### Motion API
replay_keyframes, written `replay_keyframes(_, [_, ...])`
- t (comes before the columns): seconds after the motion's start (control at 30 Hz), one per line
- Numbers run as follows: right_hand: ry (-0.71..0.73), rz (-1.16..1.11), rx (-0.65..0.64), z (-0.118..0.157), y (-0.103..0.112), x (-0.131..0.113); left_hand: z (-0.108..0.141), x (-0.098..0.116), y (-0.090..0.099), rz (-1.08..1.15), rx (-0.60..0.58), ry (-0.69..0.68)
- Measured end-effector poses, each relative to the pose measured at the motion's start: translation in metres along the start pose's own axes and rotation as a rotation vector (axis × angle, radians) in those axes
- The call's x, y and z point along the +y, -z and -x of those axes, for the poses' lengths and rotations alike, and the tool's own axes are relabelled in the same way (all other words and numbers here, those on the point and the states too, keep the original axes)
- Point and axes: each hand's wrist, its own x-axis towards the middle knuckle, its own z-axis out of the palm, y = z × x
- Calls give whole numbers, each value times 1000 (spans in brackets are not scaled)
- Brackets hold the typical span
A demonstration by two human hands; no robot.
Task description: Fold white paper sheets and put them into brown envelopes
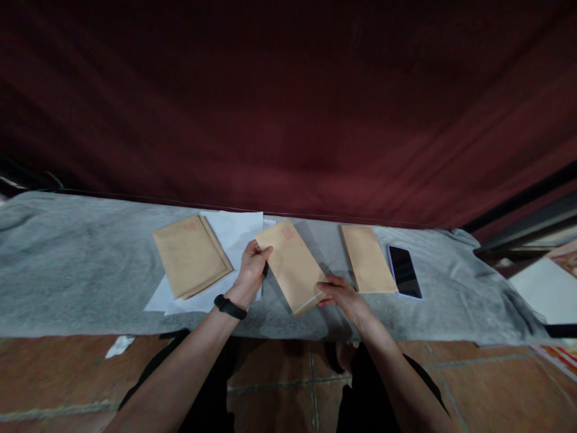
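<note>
The held envelope is a brown paper container with red print near its far end. It is positioned above the grey cloth, between the left stack of envelopes and the right stack of envelopes. A white edge, possibly paper, shows along its near end; whether this belongs to contents cannot be determined.

Left hand: grip closed on the far left corner of the held envelope, thumb on the upper face. Right hand: grip pinching the near right edge, beside the white edge.

The left stack consists of brown envelopes, the top one with red print, and lies on white sheets. The interior of these envelopes is not visible. The right stack lies flat on the cloth; its contents are likewise hidden. A phone, screen dark, is located immediately to the right of this stack.
</note>
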Motion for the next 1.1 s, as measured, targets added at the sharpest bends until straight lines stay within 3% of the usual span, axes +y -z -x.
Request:
replay_keyframes(0.13, [31, -18, 36, 4, 4, 1, 0, 2, -7, -128, 30, -240])
replay_keyframes(0.23, [26, -15, 62, 6, 3, 3, 5, -1, -14, -314, -182, -369])
replay_keyframes(0.33, [31, -39, 75, 7, 1, 5, 13, -13, -22, -445, -437, -346])
replay_keyframes(0.47, [20, -18, 64, 7, -3, 5, 17, -38, -29, -589, -587, -265])
replay_keyframes(0.57, [-72, 59, 60, 3, -4, 7, 11, -53, -32, -708, -655, -387])
replay_keyframes(0.67, [-133, 104, 52, -1, -3, 12, -1, -60, -33, -792, -664, -520])
replay_keyframes(0.9, [-184, 253, -39, -2, 3, 7, -28, -55, -29, -980, -505, -588])
replay_keyframes(1.1, [-194, 355, 15, -1, 2, 4, -27, -58, -26, -1076, -555, -625])
